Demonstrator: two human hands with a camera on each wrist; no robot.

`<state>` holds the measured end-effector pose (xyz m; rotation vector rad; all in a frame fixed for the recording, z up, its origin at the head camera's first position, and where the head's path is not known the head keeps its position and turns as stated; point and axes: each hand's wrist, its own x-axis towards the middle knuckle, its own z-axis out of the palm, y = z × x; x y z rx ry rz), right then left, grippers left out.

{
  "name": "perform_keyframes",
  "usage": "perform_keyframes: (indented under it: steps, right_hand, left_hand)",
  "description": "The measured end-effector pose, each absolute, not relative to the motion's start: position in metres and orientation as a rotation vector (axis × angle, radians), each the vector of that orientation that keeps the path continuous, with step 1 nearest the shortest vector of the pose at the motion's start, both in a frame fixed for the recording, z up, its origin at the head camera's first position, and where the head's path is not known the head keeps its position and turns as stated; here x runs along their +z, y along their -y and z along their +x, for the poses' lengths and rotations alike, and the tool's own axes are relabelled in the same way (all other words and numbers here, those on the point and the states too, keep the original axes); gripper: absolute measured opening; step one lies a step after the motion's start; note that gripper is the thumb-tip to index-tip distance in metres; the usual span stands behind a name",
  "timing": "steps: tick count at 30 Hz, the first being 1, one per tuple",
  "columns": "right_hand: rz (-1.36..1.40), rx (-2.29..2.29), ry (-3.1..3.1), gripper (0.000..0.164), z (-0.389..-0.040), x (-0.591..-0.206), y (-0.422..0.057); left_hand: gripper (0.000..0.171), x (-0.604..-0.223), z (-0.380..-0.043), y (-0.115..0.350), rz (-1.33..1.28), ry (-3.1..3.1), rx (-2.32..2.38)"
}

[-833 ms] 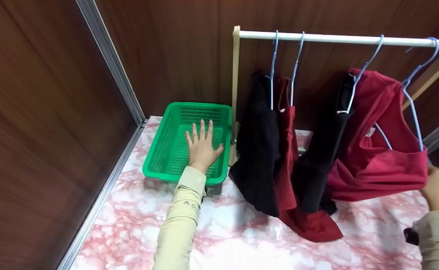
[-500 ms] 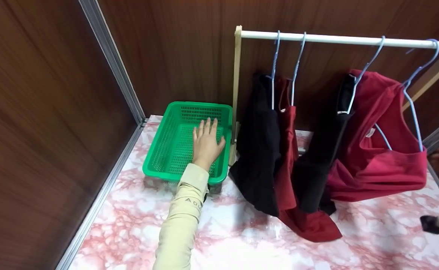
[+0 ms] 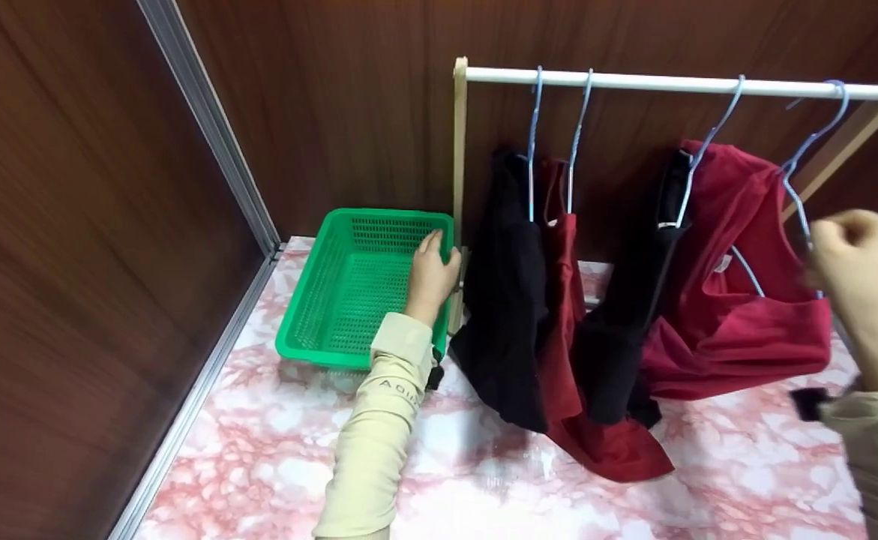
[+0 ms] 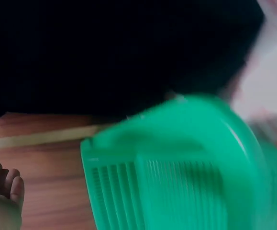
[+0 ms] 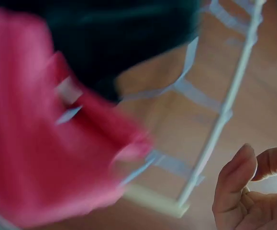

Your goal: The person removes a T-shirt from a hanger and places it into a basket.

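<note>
In the head view, my left hand is over the right rim of a green plastic basket, thumb to the right. The left wrist view has that hand's fingers loosely bent, with nothing between them. My right hand is raised in front of the right end of a red top on a wire hanger. Its thumb and forefinger curve into a loose ring that holds nothing, as the right wrist view shows. No garment is seen in the basket.
A rack with a white rail and wooden posts stands behind the basket's right side. Black clothing, a dark red garment and another black garment hang from it. Wood-look walls enclose the marbled surface.
My left hand has moved right from above the basket's middle to its right rim, fingers now more bent. My right hand dropped out toward the right edge, then came back higher, before the red top.
</note>
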<state>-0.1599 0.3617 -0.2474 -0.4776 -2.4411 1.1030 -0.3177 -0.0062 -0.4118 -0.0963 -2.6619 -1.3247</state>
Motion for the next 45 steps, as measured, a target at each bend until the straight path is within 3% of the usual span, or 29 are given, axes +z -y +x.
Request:
perform_keyframes:
  steps: [3, 13, 21, 27, 32, 45]
  right_hand:
    - [-0.367, 1.042, 2.549, 0.03, -0.151, -0.227, -0.308]
    - [-0.02, 1.515, 2.505, 0.018, -0.198, -0.25, -0.225]
    - [0.0, 1.617, 2.517, 0.042, -0.227, -0.254, -0.164]
    - [-0.122, 1.984, 2.464, 0.057, -0.244, -0.256, -0.151]
    - [-0.202, 2.369, 2.27, 0.049, -0.253, -0.264, -0.152]
    - [-0.079, 2.257, 2.298, 0.037, -0.259, -0.283, -0.152]
  left_hand:
    - [0.053, -0.41, -0.322, 0.002, -0.058, 2.639, -1.444]
    - [0.068, -0.408, -0.331, -0.009, -0.082, 2.52, -1.667]
    - [0.073, -0.403, -0.34, -0.013, -0.098, 2.473, -1.72]
    - [0.075, -0.402, -0.344, -0.018, -0.115, 2.55, -1.76]
    - [0.075, -0.403, -0.345, -0.021, -0.143, 2.538, -1.78]
    - [0.075, -0.413, -0.338, -0.019, -0.15, 2.505, -1.854]
